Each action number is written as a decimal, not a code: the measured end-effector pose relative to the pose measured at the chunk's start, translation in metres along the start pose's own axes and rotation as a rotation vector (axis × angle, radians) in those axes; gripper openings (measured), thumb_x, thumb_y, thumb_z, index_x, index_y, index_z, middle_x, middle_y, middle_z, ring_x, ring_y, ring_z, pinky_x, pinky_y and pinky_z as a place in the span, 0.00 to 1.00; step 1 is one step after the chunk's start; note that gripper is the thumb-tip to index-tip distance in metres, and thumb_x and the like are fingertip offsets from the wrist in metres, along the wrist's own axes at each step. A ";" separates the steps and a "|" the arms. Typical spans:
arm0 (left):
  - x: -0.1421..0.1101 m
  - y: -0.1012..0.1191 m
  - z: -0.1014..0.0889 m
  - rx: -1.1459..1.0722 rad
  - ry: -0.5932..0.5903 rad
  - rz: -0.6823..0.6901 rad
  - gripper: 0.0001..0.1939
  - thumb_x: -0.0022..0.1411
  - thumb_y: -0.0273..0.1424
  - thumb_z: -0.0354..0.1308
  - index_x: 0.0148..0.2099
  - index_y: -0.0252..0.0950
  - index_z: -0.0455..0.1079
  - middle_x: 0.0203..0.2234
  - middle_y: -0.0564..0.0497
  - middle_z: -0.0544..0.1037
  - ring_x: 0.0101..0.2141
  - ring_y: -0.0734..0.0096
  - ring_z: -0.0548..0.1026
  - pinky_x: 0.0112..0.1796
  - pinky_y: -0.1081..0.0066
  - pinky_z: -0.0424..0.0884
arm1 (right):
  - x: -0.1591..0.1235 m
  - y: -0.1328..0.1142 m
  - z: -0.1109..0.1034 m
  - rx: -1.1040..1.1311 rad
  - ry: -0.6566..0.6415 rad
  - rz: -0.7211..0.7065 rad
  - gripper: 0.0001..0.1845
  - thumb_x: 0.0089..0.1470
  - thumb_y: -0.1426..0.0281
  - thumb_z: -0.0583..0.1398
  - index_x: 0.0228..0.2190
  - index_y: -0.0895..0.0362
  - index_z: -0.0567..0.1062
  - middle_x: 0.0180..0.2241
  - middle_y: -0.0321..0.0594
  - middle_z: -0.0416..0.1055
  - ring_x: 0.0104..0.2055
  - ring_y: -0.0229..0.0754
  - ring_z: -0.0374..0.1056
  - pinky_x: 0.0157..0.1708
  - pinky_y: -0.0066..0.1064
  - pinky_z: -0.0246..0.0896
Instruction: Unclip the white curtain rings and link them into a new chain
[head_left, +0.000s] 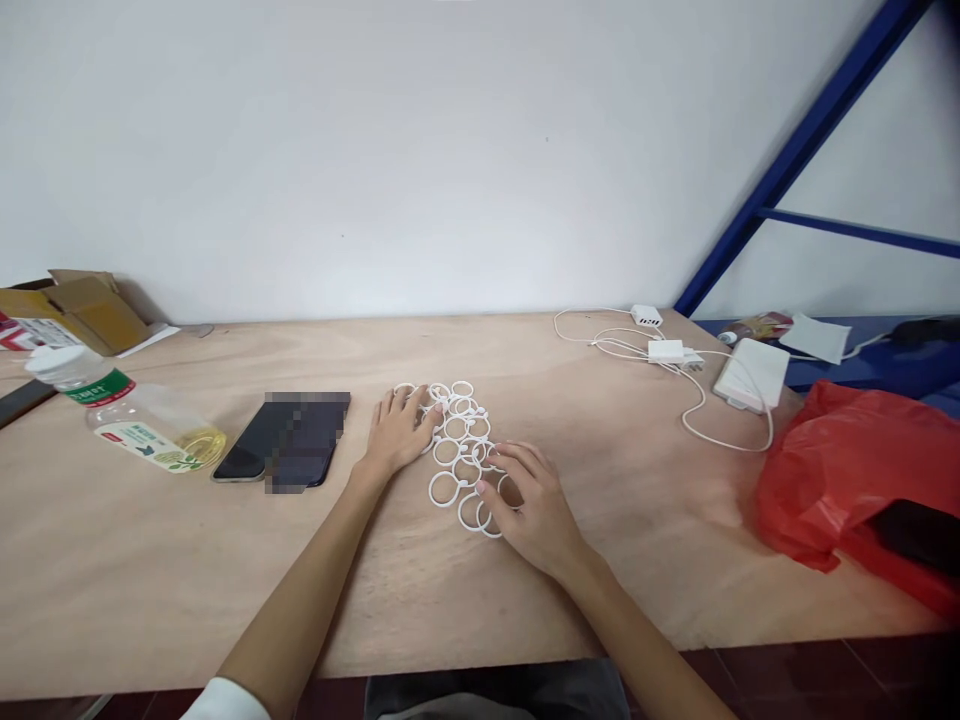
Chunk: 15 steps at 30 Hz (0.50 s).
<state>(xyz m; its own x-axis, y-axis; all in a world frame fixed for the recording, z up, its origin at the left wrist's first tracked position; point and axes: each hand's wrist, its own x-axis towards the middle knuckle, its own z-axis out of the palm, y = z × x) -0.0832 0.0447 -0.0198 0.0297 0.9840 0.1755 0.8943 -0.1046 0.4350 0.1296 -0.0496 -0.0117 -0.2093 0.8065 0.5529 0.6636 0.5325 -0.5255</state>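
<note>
Several white curtain rings (448, 453), each a thin hoop with a small knob, lie overlapping in a loose pile on the wooden table (420, 590). My left hand (400, 428) rests at the upper left of the pile, fingers spread over some rings and partly hiding them. At the lower right, my right hand (534, 505) lies over other rings with its fingers apart, the thumb near the lowest hoops. Neither hand is closed around a ring.
Left are two dark phones (247, 445), a leaning or lying plastic bottle (142, 430) and a cardboard box (90, 310). Right are white cables with a charger (666, 351), a white box (752, 374), a red plastic bag (847, 470) and a blue metal frame (795, 150).
</note>
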 end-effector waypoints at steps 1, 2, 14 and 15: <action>-0.001 0.004 0.002 -0.026 -0.003 0.013 0.31 0.65 0.51 0.42 0.63 0.41 0.60 0.62 0.42 0.61 0.64 0.46 0.52 0.59 0.46 0.49 | 0.000 0.000 0.000 -0.002 0.000 0.000 0.10 0.54 0.67 0.60 0.39 0.54 0.75 0.45 0.46 0.73 0.52 0.51 0.65 0.52 0.47 0.60; -0.003 0.007 0.003 -0.060 -0.008 0.026 0.31 0.65 0.51 0.42 0.63 0.41 0.60 0.62 0.42 0.61 0.63 0.47 0.53 0.59 0.47 0.49 | 0.000 0.000 0.000 -0.004 0.001 0.002 0.10 0.55 0.67 0.60 0.39 0.54 0.75 0.45 0.47 0.73 0.52 0.51 0.65 0.52 0.47 0.60; -0.022 0.000 -0.023 -0.586 0.223 -0.042 0.24 0.67 0.43 0.43 0.55 0.35 0.70 0.54 0.44 0.73 0.55 0.60 0.69 0.57 0.60 0.62 | 0.045 -0.020 0.014 -0.119 -0.161 -0.002 0.22 0.52 0.58 0.61 0.48 0.52 0.73 0.56 0.48 0.65 0.59 0.55 0.58 0.56 0.51 0.53; -0.023 -0.002 -0.023 -0.608 0.256 -0.062 0.24 0.67 0.43 0.43 0.54 0.34 0.71 0.53 0.44 0.74 0.54 0.60 0.70 0.56 0.61 0.63 | 0.053 -0.023 0.021 -0.140 -0.190 -0.011 0.23 0.52 0.56 0.60 0.49 0.51 0.72 0.57 0.47 0.64 0.60 0.56 0.56 0.56 0.52 0.52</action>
<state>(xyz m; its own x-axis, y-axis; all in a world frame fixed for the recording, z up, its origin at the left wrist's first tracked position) -0.0958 0.0189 -0.0039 -0.1883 0.9333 0.3058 0.4776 -0.1851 0.8589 0.0881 -0.0138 0.0158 -0.3398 0.8420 0.4190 0.7511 0.5111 -0.4179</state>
